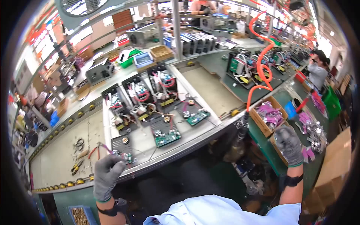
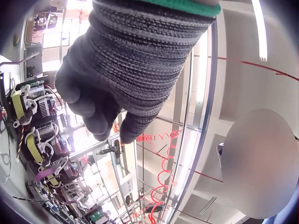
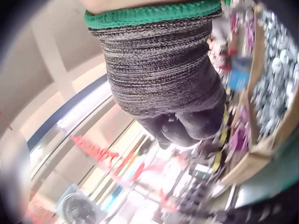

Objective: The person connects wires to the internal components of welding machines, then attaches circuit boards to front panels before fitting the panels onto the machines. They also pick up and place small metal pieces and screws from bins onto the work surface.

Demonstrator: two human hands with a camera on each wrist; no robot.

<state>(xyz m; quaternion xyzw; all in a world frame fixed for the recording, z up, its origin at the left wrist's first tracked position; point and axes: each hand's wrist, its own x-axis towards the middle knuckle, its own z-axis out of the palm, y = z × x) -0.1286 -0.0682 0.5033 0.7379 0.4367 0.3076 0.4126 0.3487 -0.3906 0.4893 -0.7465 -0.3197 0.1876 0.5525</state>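
My left hand (image 1: pixel 108 178), in a grey knit glove, is raised at the bench's near edge, beside a small green circuit board (image 1: pixel 127 157). In the left wrist view this hand (image 2: pixel 135 65) has loosely bent fingers and the thumb apart, with nothing visible between them. The gloved right hand (image 1: pixel 289 145) is over a cardboard box (image 1: pixel 275 144) at the right, its fingers curled in. Seen from the right wrist, the hand (image 3: pixel 163 79) is beside a box of silvery metal parts (image 3: pixel 273 84); its palm is hidden, so I cannot tell whether it holds anything.
Several electronic units with boards (image 1: pixel 165 137) stand on the bench. Pliers (image 1: pixel 77 167) and other tools lie left. A box of purple-and-silver parts (image 1: pixel 268 114) sits right, below a coiled orange hose (image 1: pixel 265 75). A blue bin of small brass-coloured pieces (image 1: pixel 79 215) is at lower left.
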